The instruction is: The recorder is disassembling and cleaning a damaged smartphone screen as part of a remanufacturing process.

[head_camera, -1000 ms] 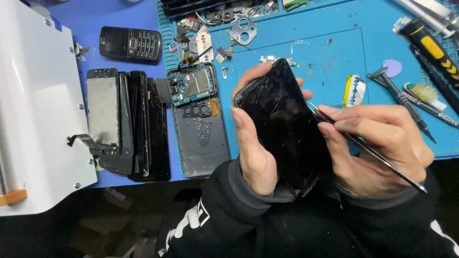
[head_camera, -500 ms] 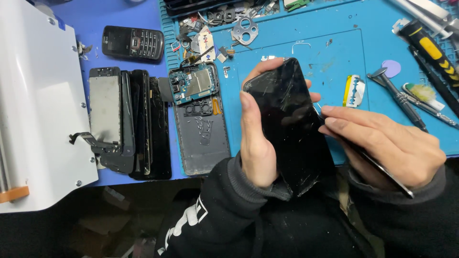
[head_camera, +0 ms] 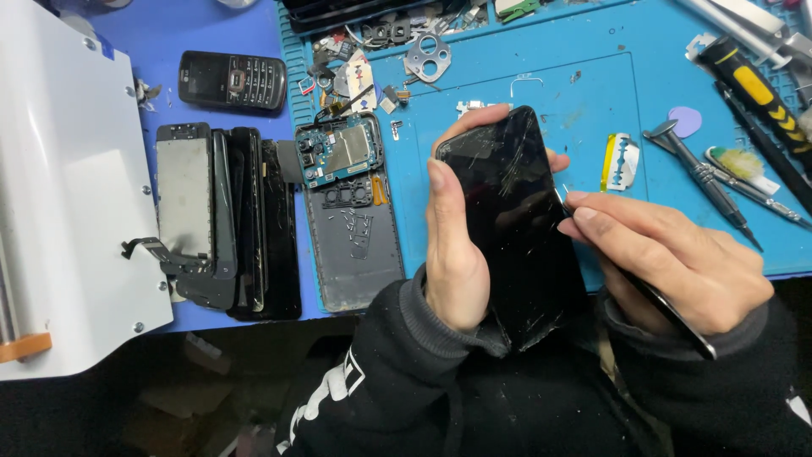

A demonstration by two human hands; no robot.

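Note:
My left hand (head_camera: pixel 457 241) grips a black phone (head_camera: pixel 516 220) with a cracked screen, held upright over the blue work mat (head_camera: pixel 541 76); the fingers wrap round its left edge and top. My right hand (head_camera: pixel 668 254) holds a thin flat metal pry tool (head_camera: pixel 672 315), whose tip meets the phone's right edge near the fingertips. The tool's handle runs down and to the right past my wrist.
An opened phone body with a bare circuit board (head_camera: pixel 347 211) lies left of my hands, beside a stack of removed screens (head_camera: pixel 224 220). A small keypad phone (head_camera: pixel 233 80) sits above them. A razor blade (head_camera: pixel 619 161), screwdrivers (head_camera: pixel 706 178) and picks lie right. A white machine (head_camera: pixel 63 186) fills the left.
The phone has been turned more upright and shifted slightly. My right hand has moved up along its right edge with the pry tool.

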